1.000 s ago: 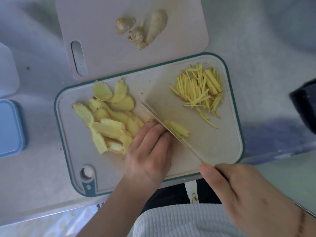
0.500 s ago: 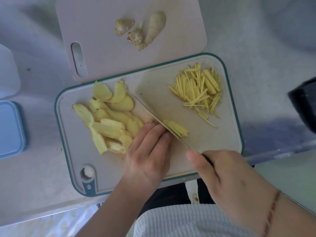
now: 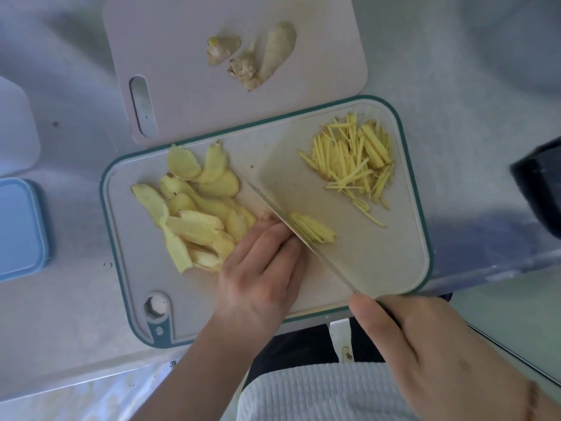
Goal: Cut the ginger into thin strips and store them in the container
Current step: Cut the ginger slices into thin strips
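The knife (image 3: 306, 238) blade looks like smooth metal with a dull sheen. The near board (image 3: 379, 262), at 6 o'clock of the far one, seems matt speckled plastic with a glossier teal rim. The far board (image 3: 188, 56) at 12 o'clock is plain matt pinkish plastic. Ginger slices (image 3: 194, 214) show moist, smooth cut faces; the strips (image 3: 352, 159) look fibrous. The knobs (image 3: 261, 62) keep rough, dry skin. The lid (image 3: 21, 229) at 9 o'clock is smooth blue plastic. The cloth (image 3: 321, 393) at 6 o'clock is white, ribbed.

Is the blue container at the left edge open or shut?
Shut, as far as shows: the blue container presents a flat lid surface with a raised rim and no visible interior, though the frame cuts part of it off.
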Demonstrator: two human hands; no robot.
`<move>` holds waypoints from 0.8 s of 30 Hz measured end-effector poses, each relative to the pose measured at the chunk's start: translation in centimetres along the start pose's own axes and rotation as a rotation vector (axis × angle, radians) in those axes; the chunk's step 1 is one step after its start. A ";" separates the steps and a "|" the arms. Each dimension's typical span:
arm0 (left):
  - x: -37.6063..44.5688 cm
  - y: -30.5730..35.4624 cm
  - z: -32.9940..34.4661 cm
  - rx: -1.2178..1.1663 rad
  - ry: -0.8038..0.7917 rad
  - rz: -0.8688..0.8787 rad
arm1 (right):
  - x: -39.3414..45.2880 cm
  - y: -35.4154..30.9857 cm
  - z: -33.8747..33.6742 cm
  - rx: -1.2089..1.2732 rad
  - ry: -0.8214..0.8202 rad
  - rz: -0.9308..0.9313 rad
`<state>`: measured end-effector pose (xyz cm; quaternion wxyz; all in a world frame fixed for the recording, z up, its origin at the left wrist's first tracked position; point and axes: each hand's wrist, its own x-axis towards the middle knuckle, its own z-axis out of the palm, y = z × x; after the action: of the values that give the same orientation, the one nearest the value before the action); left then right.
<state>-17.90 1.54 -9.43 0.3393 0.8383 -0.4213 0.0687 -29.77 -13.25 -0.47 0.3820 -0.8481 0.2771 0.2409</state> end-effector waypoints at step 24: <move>-0.3 -0.5 0.1 -0.016 0.020 0.036 | -0.8 0.3 1.0 -0.030 0.010 0.013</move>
<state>-17.71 1.87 -9.84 0.3487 0.8272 -0.4333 0.0796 -30.69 -12.42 -0.69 0.3663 -0.8532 0.2808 0.2431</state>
